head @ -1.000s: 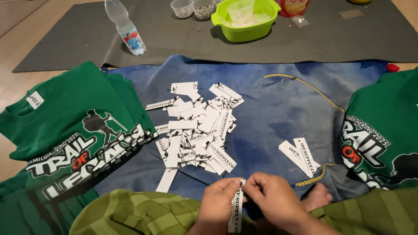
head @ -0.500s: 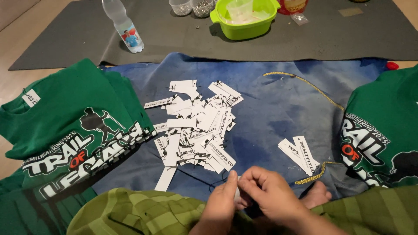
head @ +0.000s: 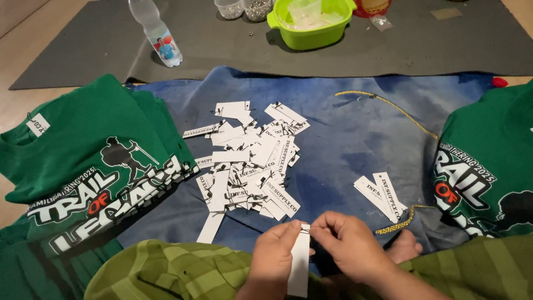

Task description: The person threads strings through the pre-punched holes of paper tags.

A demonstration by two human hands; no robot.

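Both hands — left hand (head: 273,256), right hand (head: 347,247) — pinch white tag (head: 300,261) | tag pile (head: 250,164) beyond

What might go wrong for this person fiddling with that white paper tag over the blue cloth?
The tag is pinched between the left hand and right hand right at its top end, so the thin paper could tear or crease. If it drops, it could get mixed into the loose pile of tags just ahead.

My left hand (head: 273,256) sits low with fingers curled, thumb and forefinger pinched on the upper end of the white paper tag (head: 300,265). My right hand (head: 348,245) is just beside that tag's top, fingertips (head: 317,226) bunched and meeting the left at it, wrist angled inward.
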